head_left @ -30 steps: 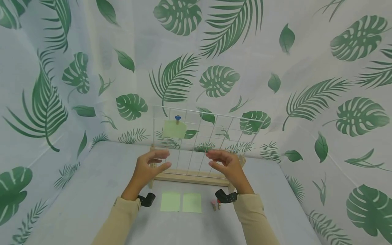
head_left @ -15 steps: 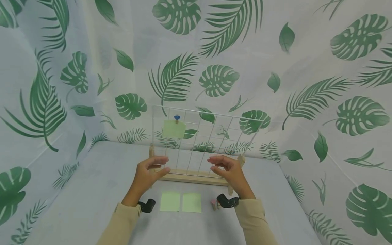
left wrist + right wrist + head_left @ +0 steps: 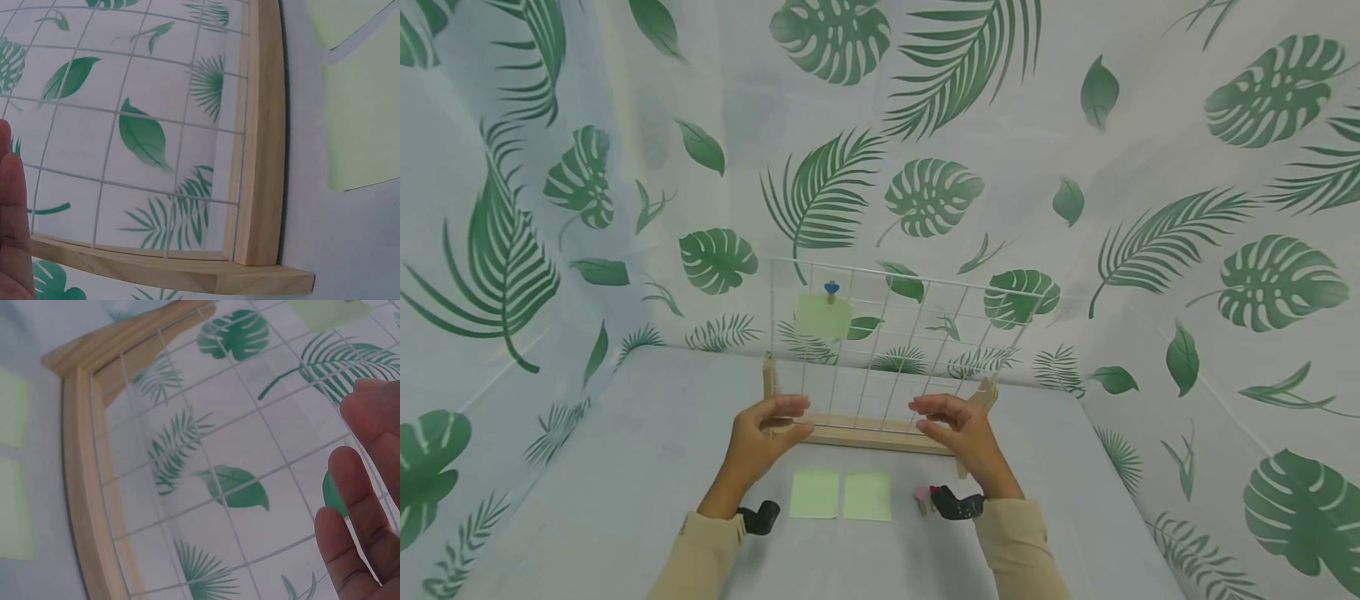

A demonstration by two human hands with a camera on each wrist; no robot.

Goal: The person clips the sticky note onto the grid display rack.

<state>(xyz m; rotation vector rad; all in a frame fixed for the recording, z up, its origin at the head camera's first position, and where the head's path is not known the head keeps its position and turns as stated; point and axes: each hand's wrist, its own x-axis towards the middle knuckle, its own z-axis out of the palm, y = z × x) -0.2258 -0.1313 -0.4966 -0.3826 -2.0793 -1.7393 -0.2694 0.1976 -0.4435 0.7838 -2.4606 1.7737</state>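
In the head view my left hand [image 3: 758, 435] hovers before the left part of a white wire grid rack [image 3: 865, 350], its fingers loosely bent and holding nothing. My right hand [image 3: 964, 433] mirrors it on the right side, also holding nothing. The grid stands in a wooden base [image 3: 880, 435]. On its upper left hangs a green paper note [image 3: 823, 317], with a clothespin [image 3: 831, 290] topped by a blue heart at its top edge. Two more green notes, a left note [image 3: 814, 494] and a right note [image 3: 867, 497], lie side by side on the table.
Small clothespins with pink and red tops, one a pink-topped clothespin [image 3: 922, 500], lie near the right wrist, partly hidden by the black wrist camera [image 3: 957, 503]. Leaf-printed sheeting [image 3: 1030, 208] walls the back and sides of the white table [image 3: 625, 467].
Both hands have come down and slightly back from the grid toward me, their fingers still loosely bent. The notes, clothespins and rack stay in place.
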